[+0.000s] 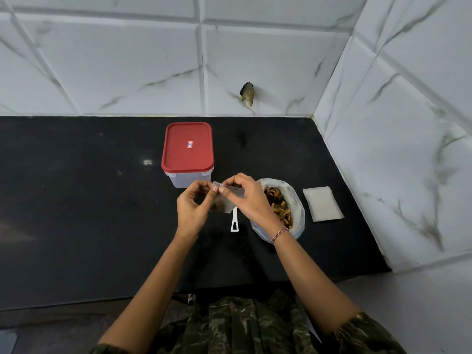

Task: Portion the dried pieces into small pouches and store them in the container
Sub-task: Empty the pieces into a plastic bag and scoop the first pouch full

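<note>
Black counter (76,200) | pouch (224,200) top pinched between both hands' fingers (217,191)

Person: dark green camouflage garment (242,325), matching short sleeves (362,333). Red-and-white braided thread bracelet (280,235) on right wrist.

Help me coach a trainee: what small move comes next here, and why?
Probably seal the pouch along its top: the left hand and right hand pinch that edge, dried pieces sit inside, and the container has its red lid on.

Glossy black counter (76,200); clear plastic pouch (226,198)
</note>
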Tool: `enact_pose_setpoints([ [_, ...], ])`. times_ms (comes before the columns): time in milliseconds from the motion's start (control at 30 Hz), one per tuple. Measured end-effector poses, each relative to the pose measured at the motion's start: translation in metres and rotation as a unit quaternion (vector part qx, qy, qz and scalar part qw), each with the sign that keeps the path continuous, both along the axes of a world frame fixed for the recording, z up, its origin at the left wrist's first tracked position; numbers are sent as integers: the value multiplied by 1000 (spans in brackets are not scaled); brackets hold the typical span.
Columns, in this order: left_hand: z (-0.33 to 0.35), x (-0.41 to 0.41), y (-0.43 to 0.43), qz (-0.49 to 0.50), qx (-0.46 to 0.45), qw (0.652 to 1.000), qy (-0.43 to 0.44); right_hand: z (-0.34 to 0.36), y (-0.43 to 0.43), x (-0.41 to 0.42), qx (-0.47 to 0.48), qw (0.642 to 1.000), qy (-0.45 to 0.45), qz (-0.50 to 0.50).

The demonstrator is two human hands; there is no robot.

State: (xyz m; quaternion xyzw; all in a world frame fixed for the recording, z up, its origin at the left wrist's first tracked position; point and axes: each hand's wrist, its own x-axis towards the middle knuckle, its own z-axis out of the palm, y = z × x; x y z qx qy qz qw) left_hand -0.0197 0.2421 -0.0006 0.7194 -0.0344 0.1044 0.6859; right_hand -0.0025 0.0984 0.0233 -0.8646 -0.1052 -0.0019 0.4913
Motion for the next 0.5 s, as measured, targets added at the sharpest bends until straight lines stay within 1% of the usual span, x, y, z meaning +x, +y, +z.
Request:
enact_pose_setpoints([
  [133, 0, -1, -2, 6, -1, 1000, -4, -2, 2, 1, -10, 1000, -17, -15],
  [300, -3, -2, -1, 3, -25, 1000, 3, -4, 5, 2, -37, 997, -57, -22],
  [500, -2, -3, 1, 21, -29, 999, 6, -2, 4, -3, -30, 998, -42, -30],
])
